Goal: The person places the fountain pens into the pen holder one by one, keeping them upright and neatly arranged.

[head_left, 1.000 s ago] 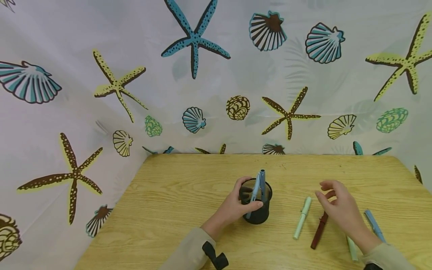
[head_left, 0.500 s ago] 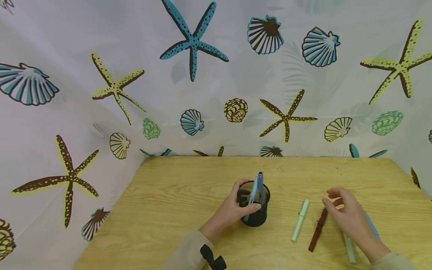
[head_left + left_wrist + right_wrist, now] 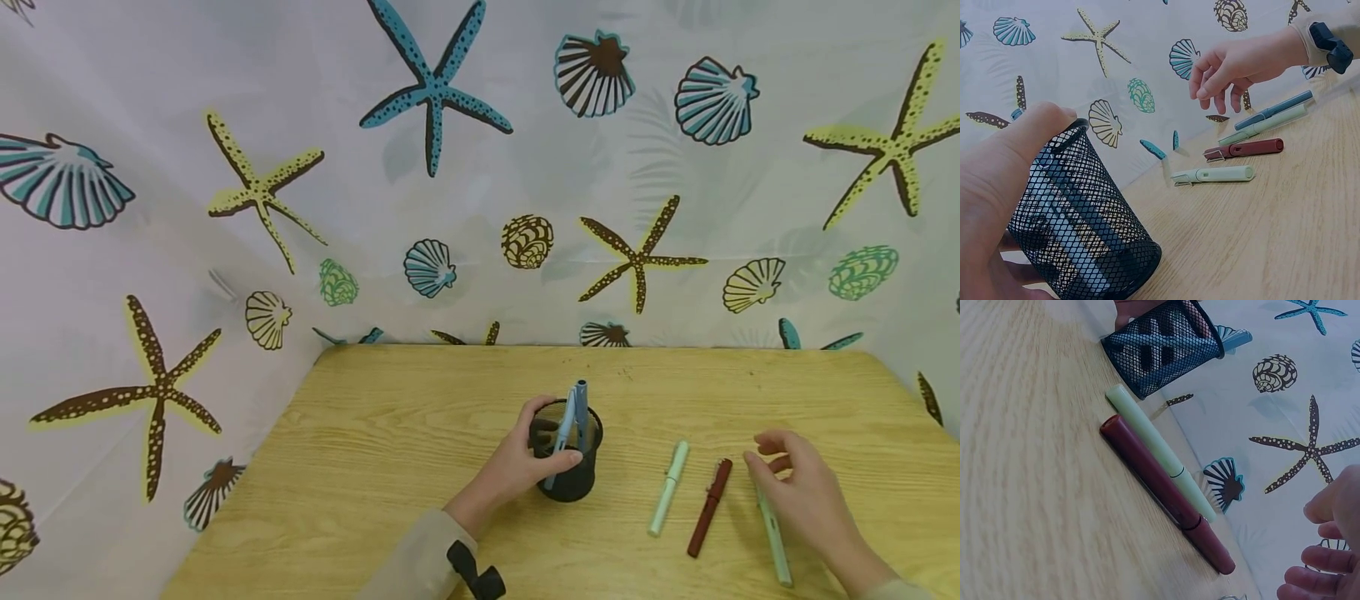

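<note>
My left hand (image 3: 510, 467) grips a black mesh pen cup (image 3: 576, 485), thumb and fingers around its side near the rim. A light blue pen (image 3: 564, 432) and a darker blue pen (image 3: 582, 408) stand in the cup. Above the pens at the right, my right hand (image 3: 808, 493) hovers with its fingers loosely bent and nothing in them. It overlaps the top of a pale green pen (image 3: 776, 546) in the head view. A blue pen (image 3: 1274, 109) beyond that one shows in the left wrist view; the hand hides it from the head camera.
Between the cup and my right hand lie another pale green pen (image 3: 667, 490) and a dark red pen (image 3: 708, 508), roughly side by side. The wooden table (image 3: 397, 417) ends at a white curtain (image 3: 480, 192) printed with shells and starfish.
My right hand has moved right, from over the dark red pen to over the farther green pen, covering the blue pen. My left hand keeps holding the cup in place.
</note>
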`<state>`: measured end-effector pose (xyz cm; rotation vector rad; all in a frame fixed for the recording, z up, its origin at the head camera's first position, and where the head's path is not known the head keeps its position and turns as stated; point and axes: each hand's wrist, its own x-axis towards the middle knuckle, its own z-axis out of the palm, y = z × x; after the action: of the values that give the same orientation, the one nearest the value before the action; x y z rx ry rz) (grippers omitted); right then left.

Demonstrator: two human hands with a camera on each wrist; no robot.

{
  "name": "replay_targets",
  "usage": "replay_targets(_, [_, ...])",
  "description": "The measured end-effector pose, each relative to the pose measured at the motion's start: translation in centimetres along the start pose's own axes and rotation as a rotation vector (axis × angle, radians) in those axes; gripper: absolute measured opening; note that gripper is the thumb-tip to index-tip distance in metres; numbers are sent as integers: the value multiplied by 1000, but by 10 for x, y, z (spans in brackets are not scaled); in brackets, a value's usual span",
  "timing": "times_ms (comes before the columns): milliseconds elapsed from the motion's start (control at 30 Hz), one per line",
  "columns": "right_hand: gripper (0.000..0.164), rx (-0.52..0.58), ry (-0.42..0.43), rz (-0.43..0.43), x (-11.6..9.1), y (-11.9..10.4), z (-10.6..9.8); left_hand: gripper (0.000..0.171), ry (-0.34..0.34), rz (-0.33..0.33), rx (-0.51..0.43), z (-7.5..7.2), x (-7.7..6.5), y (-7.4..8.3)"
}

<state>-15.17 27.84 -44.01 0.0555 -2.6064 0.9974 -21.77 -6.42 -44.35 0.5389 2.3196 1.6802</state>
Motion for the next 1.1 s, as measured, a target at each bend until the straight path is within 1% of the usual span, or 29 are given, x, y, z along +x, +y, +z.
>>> replay_targets(67, [34,-11,-10,16,-1,4,-3,74,6,6,5,1,4,-8])
replay_targets(233, [38,-47,-25,50,-4,12,-7,75,12,0,-2,1,2,-9])
replay_targets(333, [39,-69,-28,71,-6,15,-9,76,13,-10,-8,0,-1,-4])
replay_targets(533, [38,-138,-19,106,-8,22,-14,76,2,-16,-8,-3,-13,21])
replay_targets(633, [42,-175,-41,129,-8,26,-19,75,-3,-16,3,-4,-15,28])
replay_targets(733, [45,-210,-67,161,-8,30,-24,75,-4,-13,2,-3,-15,30])
replay_targets(1000, [50,-286,-153,267,-8,42,-33,76,-12,-11,-5,-1,-11,29])
replay_targets(1100, [54,-303,-194,331,-9,46,-35,76,-18,-13,-4,0,-10,29])
